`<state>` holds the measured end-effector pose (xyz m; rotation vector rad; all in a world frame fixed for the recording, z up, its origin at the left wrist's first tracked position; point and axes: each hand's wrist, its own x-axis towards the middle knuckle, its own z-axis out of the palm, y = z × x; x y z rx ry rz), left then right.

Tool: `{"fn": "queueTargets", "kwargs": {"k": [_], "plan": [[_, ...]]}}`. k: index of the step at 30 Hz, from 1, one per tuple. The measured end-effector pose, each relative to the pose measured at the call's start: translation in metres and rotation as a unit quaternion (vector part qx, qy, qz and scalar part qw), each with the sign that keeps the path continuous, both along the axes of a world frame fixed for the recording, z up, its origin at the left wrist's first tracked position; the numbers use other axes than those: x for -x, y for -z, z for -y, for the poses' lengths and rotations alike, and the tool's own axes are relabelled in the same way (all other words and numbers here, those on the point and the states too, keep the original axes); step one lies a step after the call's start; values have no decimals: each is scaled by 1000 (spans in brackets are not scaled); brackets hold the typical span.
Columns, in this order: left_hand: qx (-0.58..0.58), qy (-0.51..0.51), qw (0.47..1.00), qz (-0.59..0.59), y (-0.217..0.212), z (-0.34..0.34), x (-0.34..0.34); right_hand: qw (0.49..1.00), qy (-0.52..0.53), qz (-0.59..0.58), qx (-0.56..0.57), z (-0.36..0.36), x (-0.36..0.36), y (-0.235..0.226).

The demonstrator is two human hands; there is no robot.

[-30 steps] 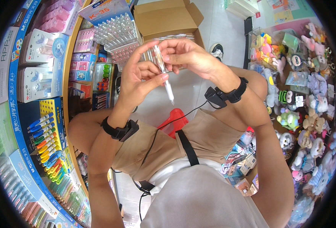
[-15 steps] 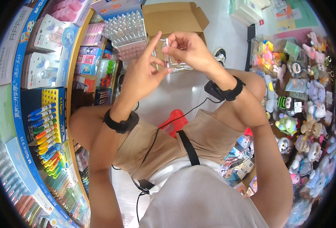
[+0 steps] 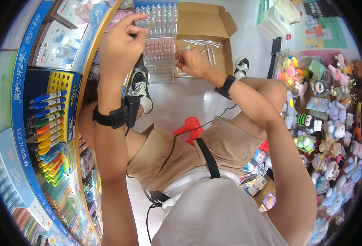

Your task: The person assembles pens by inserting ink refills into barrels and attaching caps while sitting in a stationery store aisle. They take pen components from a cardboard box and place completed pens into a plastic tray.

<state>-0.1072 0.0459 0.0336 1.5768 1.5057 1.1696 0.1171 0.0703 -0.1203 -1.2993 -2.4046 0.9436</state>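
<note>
My left hand (image 3: 121,43) is up at the top left of the frame, fingers curled onto the edge of the clear pen rack (image 3: 159,39). My right hand (image 3: 189,62) is pinched shut at the rack's right side, but I cannot tell what it holds. I should hold the rack steady and slide pens in slowly and straight. More pens wait in the cardboard box (image 3: 205,28) behind.

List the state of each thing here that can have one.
Cardboard box: flaps open, pens lying inside.
Clear pen display rack: upright, rows filled.
Left hand: raised at the rack's left edge, fingers curled.
Right hand: at the rack's right side, fingers pinched.
Red stool: under the seated person.
</note>
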Motion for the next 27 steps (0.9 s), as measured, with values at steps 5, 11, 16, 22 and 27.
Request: {"fn": "queueTargets", "kwargs": {"k": [5, 11, 16, 22, 27], "plan": [[-27, -6, 996, -80, -2, -1, -2, 999, -34, 35, -5, -7, -5, 52], [-17, -22, 993, -118, -4, -1, 1, 992, -99, 82, -12, -3, 4, 67], [-29, -17, 993, -117, -2, -3, 0, 988, -109, 105, -17, -4, 8, 80], [-47, 1, 988, -145, -2, -2, -3, 988, -98, 116, -7, -4, -4, 95], [-46, 0, 985, -168, -2, -1, -6, 991, -67, 118, 6, -2, -1, 91]]}}
